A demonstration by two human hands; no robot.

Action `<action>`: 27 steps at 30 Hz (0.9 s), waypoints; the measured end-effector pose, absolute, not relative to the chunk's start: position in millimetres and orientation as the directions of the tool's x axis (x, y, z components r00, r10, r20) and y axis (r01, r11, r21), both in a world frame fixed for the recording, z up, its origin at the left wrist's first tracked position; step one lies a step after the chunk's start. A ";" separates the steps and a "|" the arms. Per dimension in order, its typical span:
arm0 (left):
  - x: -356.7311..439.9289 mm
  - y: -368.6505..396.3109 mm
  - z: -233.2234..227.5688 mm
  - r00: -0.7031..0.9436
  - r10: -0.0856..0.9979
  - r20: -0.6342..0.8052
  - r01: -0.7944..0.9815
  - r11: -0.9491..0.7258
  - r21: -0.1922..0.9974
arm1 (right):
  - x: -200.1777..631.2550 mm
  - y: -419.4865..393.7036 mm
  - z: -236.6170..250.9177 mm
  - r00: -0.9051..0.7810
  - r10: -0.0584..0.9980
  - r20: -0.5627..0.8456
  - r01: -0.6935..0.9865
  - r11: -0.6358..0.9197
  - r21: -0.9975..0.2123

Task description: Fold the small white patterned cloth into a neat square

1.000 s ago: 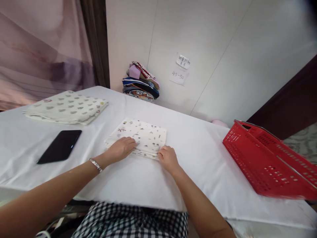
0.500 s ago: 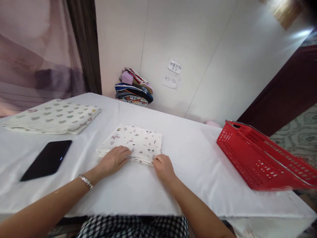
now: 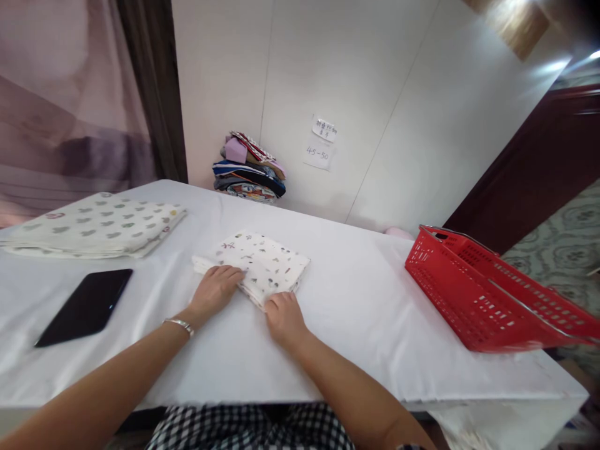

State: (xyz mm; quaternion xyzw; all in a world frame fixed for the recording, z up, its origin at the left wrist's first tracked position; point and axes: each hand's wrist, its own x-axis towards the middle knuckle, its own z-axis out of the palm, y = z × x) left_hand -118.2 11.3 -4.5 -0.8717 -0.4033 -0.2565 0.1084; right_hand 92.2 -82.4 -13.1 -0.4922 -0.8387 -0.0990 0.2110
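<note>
The right hand [image 3: 284,317] pinches the near corner of the folded printed cloth [image 3: 262,262], while the left hand [image 3: 214,290] presses flat on its near left edge, fingers spread. The cloth lies on the white table [image 3: 356,312] directly beyond both hands; a black phone [image 3: 85,305] sits well to their left and a red basket [image 3: 487,294] well to their right

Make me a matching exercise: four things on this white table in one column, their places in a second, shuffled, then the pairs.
1. small folded white printed cloth
2. flat black phone
3. red plastic basket
4. large folded cream cloth with grey spots

A. right end of the table
B. far left of the table
C. under both hands
D. left of the left hand

Pairs: 1-C, 2-D, 3-A, 4-B
</note>
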 end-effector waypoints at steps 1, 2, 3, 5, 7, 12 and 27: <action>-120.9 11.9 -5.1 0.541 0.655 0.528 0.760 -0.650 0.028 | 87.6 -82.5 -12.9 -0.428 0.778 0.460 0.851 0.518 -0.085; -123.2 10.7 -5.9 0.544 0.658 0.521 0.755 -0.654 0.037 | 86.5 -81.7 -12.2 -0.427 0.768 0.477 0.823 0.548 -0.147; -124.7 7.7 -6.8 0.552 0.657 0.514 0.747 -0.663 0.045 | 89.3 -79.5 -11.1 -0.418 0.759 0.499 0.785 0.578 -0.221; -124.0 -2.6 -8.5 0.576 0.644 0.504 0.723 -0.689 0.053 | 105.9 -69.0 -7.3 -0.349 0.757 0.552 0.707 0.599 -0.375; -117.8 -15.8 -9.3 0.612 0.618 0.493 0.688 -0.724 0.054 | 132.8 -50.6 -2.4 -0.173 0.798 0.577 0.707 0.509 -0.491; -88.4 -37.7 -7.1 0.702 0.527 0.479 0.576 -0.815 0.052 | 192.6 6.3 4.2 0.123 0.944 0.307 0.811 0.083 -0.579; -100.1 -26.1 -13.5 0.681 0.556 0.476 0.618 -0.785 0.033 | 203.1 2.5 -11.4 -0.041 0.989 0.139 0.776 0.119 -0.620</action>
